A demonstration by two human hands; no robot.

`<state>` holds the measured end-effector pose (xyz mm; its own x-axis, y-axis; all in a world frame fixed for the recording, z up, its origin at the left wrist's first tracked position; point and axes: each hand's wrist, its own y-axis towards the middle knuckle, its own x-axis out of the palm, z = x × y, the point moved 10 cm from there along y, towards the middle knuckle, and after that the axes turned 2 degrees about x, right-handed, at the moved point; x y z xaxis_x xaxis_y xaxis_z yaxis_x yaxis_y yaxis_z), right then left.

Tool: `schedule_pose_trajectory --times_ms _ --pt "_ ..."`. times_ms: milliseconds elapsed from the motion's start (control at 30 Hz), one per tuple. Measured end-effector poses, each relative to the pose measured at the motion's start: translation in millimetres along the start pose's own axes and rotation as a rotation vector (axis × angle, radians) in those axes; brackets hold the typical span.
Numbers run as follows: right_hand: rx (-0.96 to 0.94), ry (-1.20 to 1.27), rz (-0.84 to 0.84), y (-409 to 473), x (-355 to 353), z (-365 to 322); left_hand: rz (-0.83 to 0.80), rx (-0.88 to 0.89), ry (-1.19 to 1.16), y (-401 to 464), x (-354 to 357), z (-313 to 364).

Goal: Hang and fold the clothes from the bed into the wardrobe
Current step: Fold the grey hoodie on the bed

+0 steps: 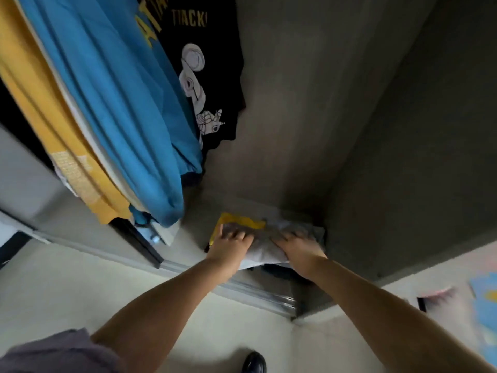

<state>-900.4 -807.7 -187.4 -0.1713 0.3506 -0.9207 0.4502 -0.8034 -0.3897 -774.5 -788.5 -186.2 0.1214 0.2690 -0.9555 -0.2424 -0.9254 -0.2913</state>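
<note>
Two hands (pixel 265 244) on one folded grey garment (pixel 265 251)

Both hands (pixel 232 242) (pixel 298 246) outstretched, palms down

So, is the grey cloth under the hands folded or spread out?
Folded: the grey cloth is a compact bundle on the wardrobe floor.

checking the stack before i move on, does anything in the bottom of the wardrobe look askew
Mostly tidy. The folded grey garment under the left hand and right hand sits off-square on the yellow garment, whose corner pokes out behind and to the left. Its front edge overhangs the pile.
</note>
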Motion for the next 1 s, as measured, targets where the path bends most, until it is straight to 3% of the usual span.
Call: schedule_pose_trajectory --times_ms 167,267,400,600,767,900,1000 --pt "0.168 -0.099 0.061 76.0 18.6 89.9 0.094 0.112 -0.042 127.6 13.1 21.1" --pt "0.233 -0.140 0.087 116.8 46.8 137.0 0.090 0.156 -0.030 196.6 48.9 38.3" --pt "0.371 -0.215 0.142 156.2 119.1 184.9 0.234 0.216 0.029 265.6 116.4 65.2" --pt "0.447 -0.148 0.155 184.8 286.7 180.0 0.252 0.302 0.007 301.4 286.8 107.8" --pt "0.458 -0.149 0.104 180.0 362.8 165.0 0.335 0.338 0.000 288.1 347.3 125.5" --pt "0.463 -0.131 0.099 173.4 358.1 160.4 0.235 0.328 -0.040 276.7 340.7 124.8" --pt "0.467 -0.079 -0.085 167.6 365.6 164.1 0.041 0.364 -0.044 273.3 342.7 127.1"
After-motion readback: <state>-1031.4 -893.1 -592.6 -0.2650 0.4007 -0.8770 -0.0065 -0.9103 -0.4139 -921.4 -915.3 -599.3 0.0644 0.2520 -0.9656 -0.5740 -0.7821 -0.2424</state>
